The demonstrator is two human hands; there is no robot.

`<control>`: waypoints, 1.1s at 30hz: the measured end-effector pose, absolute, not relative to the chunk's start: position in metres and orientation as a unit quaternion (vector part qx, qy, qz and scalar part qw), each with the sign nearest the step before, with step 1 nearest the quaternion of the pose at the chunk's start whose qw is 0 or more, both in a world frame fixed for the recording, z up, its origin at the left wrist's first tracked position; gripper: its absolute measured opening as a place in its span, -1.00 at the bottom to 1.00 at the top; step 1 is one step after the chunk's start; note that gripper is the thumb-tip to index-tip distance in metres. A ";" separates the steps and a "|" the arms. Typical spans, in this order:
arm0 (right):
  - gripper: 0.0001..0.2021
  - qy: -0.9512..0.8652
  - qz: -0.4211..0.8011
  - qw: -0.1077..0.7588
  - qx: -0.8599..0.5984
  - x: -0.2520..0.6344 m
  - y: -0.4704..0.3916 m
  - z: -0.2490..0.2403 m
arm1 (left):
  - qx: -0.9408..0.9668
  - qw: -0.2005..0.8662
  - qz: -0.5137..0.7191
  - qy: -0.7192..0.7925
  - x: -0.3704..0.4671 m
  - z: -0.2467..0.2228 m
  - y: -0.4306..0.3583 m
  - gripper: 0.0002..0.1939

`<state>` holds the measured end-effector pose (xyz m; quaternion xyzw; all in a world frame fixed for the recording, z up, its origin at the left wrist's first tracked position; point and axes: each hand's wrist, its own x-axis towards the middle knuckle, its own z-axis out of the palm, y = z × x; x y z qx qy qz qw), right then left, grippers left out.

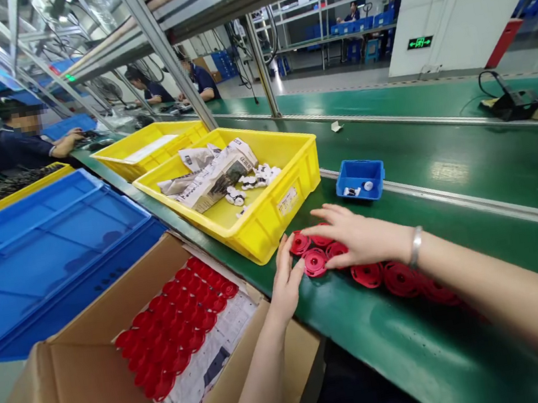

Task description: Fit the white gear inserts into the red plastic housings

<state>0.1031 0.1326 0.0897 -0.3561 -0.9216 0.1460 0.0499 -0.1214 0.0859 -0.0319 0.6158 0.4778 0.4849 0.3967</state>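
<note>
Round red plastic parts (315, 262) with ringed centres lie side by side in rows on the green bench. At the left end of these rows is my left hand (285, 285), fingers stretched out and fingertips against or very near the outermost parts. My right hand (355, 236), with a silver bracelet at the wrist, reaches over the rows with its fingers spread. Some parts are hidden under it and its forearm. Neither hand grips anything that I can see. More red parts (176, 323) sit in rows on printed paper inside an open cardboard box (95, 389) at the lower left.
Beyond my hands stands a yellow bin (292, 188) with crumpled paper and small white parts. A small blue tray (363, 194) holds a few white and black pieces. Large blue crates (45, 262) stand left. A metal post (166, 55) rises behind; several people sit farther off.
</note>
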 end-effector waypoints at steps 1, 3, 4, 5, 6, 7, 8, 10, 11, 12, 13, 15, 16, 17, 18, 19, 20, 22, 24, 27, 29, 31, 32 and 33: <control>-0.30 -0.919 0.132 0.089 -0.360 0.118 0.130 0.093 | 0.624 0.390 0.476 0.481 -0.119 -0.029 0.088 -0.43; -0.37 -0.909 0.108 0.138 -0.379 0.151 0.122 0.095 | 0.646 0.385 0.454 0.477 -0.112 -0.022 0.092 -0.45; -0.37 -0.902 0.102 0.143 -0.395 0.168 0.115 0.092 | 0.658 0.386 0.443 0.472 -0.107 -0.019 0.094 -0.46; -0.37 -0.894 0.097 0.141 -0.414 0.184 0.106 0.089 | 0.668 0.387 0.430 0.467 -0.103 -0.016 0.095 -0.46; -0.35 -0.886 0.091 0.132 -0.436 0.198 0.096 0.083 | 0.679 0.387 0.416 0.466 -0.099 -0.013 0.096 -0.45; -0.34 -0.876 0.083 0.122 -0.458 0.210 0.084 0.077 | 0.689 0.383 0.400 0.467 -0.095 -0.009 0.097 -0.43; -0.32 -0.867 0.071 0.114 -0.479 0.221 0.071 0.070 | 0.700 0.374 0.384 0.472 -0.092 -0.005 0.099 -0.41; -0.30 -0.850 0.037 0.111 -0.514 0.236 0.045 0.056 | 0.728 0.338 0.347 0.485 -0.086 0.004 0.102 -0.36; -0.28 -0.843 0.019 0.115 -0.526 0.241 0.033 0.049 | 0.743 0.314 0.328 0.492 -0.084 0.009 0.105 -0.33; -0.27 -0.837 0.002 0.118 -0.534 0.245 0.023 0.043 | 0.758 0.289 0.307 0.497 -0.081 0.014 0.108 -0.31; -0.27 -0.833 -0.009 0.121 -0.540 0.248 0.014 0.038 | 0.774 0.267 0.283 0.499 -0.077 0.018 0.111 -0.29; -0.26 -0.828 -0.014 0.124 -0.547 0.251 0.003 0.029 | 0.803 0.245 0.234 0.489 -0.068 0.024 0.117 -0.27; -0.26 -0.826 -0.008 0.124 -0.550 0.252 0.000 0.027 | 0.816 0.243 0.214 0.478 -0.062 0.025 0.120 -0.26; -0.28 -0.824 0.001 0.125 -0.552 0.253 0.000 0.024 | 0.828 0.243 0.199 0.463 -0.056 0.026 0.123 -0.26; -0.29 -0.823 0.009 0.126 -0.553 0.254 0.000 0.023 | 0.839 0.243 0.190 0.448 -0.049 0.026 0.126 -0.27; -0.30 -0.823 0.016 0.125 -0.554 0.255 0.002 0.023 | 0.849 0.240 0.184 0.433 -0.043 0.027 0.128 -0.27; -0.30 -0.822 0.021 0.124 -0.555 0.255 0.004 0.022 | 0.858 0.235 0.177 0.420 -0.036 0.027 0.128 -0.28; -0.30 -0.820 0.028 0.124 -0.558 0.256 0.006 0.023 | 0.875 0.216 0.156 0.405 -0.024 0.028 0.127 -0.29; -0.30 -0.816 0.032 0.128 -0.563 0.256 0.005 0.023 | 0.887 0.189 0.134 0.400 -0.015 0.031 0.121 -0.30; -0.31 -0.814 0.030 0.141 -0.562 0.252 0.001 0.022 | 0.892 0.174 0.126 0.399 -0.009 0.033 0.108 -0.30; -0.32 -0.817 0.027 0.152 -0.556 0.249 -0.001 0.022 | 0.892 0.175 0.120 0.399 -0.006 0.032 0.100 -0.27; -0.34 -0.820 0.027 0.168 -0.546 0.246 0.000 0.021 | 0.892 0.167 0.115 0.403 -0.004 0.030 0.095 -0.22; -0.35 -0.820 0.030 0.178 -0.543 0.244 0.002 0.021 | 0.892 0.162 0.114 0.406 -0.003 0.029 0.094 -0.20; -0.37 -0.820 0.032 0.188 -0.540 0.243 0.003 0.021 | 0.891 0.159 0.115 0.409 -0.002 0.028 0.093 -0.20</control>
